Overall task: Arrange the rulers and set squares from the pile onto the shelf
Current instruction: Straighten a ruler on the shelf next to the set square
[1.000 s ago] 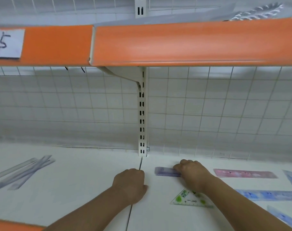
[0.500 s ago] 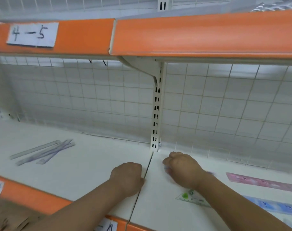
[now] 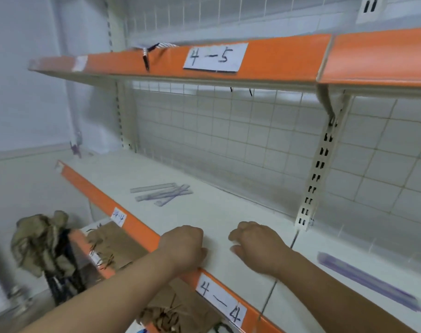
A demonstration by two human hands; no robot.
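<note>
The label (image 3: pixel 220 301) on the orange front edge reads 4—4. The left hand (image 3: pixel 184 246) rests on the front lip of the shelf (image 3: pixel 228 210), fingers curled, nothing seen in them. The right hand (image 3: pixel 255 246) rests near it on the shelf, fingers likewise curled, gripping nothing visible. A purple ruler (image 3: pixel 365 281) lies flat to its right, apart. The pile of rulers (image 3: pixel 161 193) lies farther back, to the left.

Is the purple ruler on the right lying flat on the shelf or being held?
Lying flat: the purple ruler rests on the shelf, apart from the right hand.
</note>
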